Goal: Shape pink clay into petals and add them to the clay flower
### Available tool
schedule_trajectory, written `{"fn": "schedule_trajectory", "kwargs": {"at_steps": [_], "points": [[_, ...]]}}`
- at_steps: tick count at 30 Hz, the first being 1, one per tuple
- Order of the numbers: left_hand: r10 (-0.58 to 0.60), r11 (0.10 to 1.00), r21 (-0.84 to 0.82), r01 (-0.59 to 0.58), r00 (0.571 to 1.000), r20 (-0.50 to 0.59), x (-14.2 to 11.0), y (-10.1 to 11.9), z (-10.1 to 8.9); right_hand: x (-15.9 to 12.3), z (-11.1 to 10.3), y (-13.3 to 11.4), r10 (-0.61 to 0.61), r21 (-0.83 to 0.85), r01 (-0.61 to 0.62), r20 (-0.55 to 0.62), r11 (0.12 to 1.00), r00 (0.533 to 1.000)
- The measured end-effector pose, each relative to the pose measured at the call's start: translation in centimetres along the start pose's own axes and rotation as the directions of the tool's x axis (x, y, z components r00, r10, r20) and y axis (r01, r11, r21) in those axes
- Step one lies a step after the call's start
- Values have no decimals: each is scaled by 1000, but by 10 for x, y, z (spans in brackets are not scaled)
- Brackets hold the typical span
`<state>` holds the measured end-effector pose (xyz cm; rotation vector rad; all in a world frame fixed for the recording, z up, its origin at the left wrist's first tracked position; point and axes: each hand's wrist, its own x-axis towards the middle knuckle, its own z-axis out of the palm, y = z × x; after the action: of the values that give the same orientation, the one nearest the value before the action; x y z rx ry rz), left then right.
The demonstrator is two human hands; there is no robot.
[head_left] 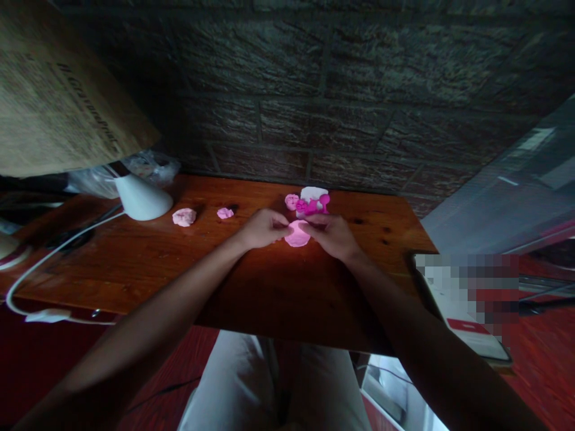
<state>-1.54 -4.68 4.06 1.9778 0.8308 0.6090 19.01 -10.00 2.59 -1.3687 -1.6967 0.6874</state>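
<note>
A flat, round pink disc [297, 234], which looks like soft modelling clay, is held at its edges just over the wooden table. My left hand [266, 228] pinches its left edge between thumb and fingers. On the other side my right hand [331, 234] grips the upper right edge in the same way. Right behind the disc are magenta pieces [313, 206] on a white sheet or tray [314, 193], their exact kind too small to tell. A pink clay lump [291, 202] sits at their left.
Two crumpled pink lumps, a larger one [184, 217] and a smaller one [225, 213], lie on the wooden table [148, 257] to the left. A lamp's white base [142, 199] and cable stand farther left. A brick wall [287, 108] rises behind; a flat pale item [449, 299] is at the right edge.
</note>
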Motion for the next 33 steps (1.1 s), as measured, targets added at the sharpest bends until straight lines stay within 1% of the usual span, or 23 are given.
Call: {"fn": "schedule_trajectory", "kwargs": {"at_steps": [3, 6, 8, 10, 13, 15, 19, 23, 26, 28, 31, 33], "points": [[76, 993, 92, -74, 997, -25, 0, -1, 1, -1, 1, -1, -26, -41, 25, -31, 999, 999], [155, 969, 205, -141, 987, -51, -1, -1, 3, -1, 0, -1, -67, -103, 64, -27, 993, 997], [200, 949, 264, -171, 976, -84, -1, 0, 6, 0, 0, -2, -68, -143, 64, -22, 988, 997], [236, 936, 297, -191, 964, -123, -2, 1, 9, 0, -1, -2, -53, -174, 48, -26, 984, 998], [270, 930, 301, -212, 949, -165, -3, 4, 10, -1, 0, -3, -31, -190, 24, -31, 982, 999], [266, 932, 296, -209, 949, -168, -3, 5, 9, -1, 1, -4, -17, -188, 10, -31, 982, 999], [212, 951, 261, -168, 965, -152, -2, 3, 7, -2, 1, -4, -5, -185, -1, -29, 983, 1000], [181, 975, 161, -154, 969, -169, 1, -1, 7, -1, -1, -6, -24, -156, 19, -29, 988, 999], [155, 985, 94, -143, 980, -129, 1, -2, 8, -2, -2, -9, -49, -144, 48, -3, 988, 999], [134, 989, 77, -126, 984, -116, 1, -1, 7, -2, -2, -10, -67, -137, 67, 2, 988, 998], [119, 992, 60, -111, 983, -140, 1, -2, 6, -3, 0, -10, -89, -104, 87, -7, 991, 996], [122, 991, 74, -112, 983, -140, 2, -2, 5, -3, 1, -10, -82, -73, 82, -4, 994, 997]]}}
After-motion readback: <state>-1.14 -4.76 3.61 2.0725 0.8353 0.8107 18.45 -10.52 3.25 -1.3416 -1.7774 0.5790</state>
